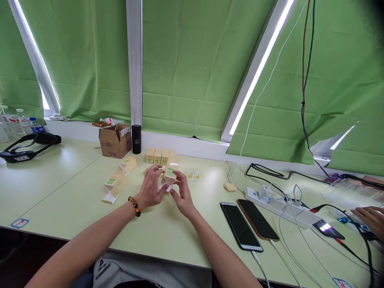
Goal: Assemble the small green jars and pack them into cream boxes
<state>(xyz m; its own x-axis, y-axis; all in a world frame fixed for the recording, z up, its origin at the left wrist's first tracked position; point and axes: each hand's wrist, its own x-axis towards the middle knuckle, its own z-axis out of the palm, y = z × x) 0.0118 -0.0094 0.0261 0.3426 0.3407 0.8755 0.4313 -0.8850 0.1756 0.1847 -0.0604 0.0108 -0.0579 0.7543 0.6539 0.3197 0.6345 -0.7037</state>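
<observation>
My left hand (152, 187) and my right hand (182, 194) hold a small beige carton (170, 176) between their fingers. A green label shows on its upper face, and its white flaps hang open at the bottom. Two more cartons, partly unfolded, lie to the left: one carton (115, 182) nearer me and another carton (129, 163) farther back. Just behind my hands stands a row of several closed small boxes (157, 156). Right of that row lies a clear plastic piece with small yellow-centred cups (193, 173).
A brown cardboard box (115, 141) and a black tumbler (136, 139) stand at the back. To the right lie two phones (241, 226), a white power strip (279, 208) with tangled cables, and a cream case (230, 187). Another person's hand (372, 218) is at the far right.
</observation>
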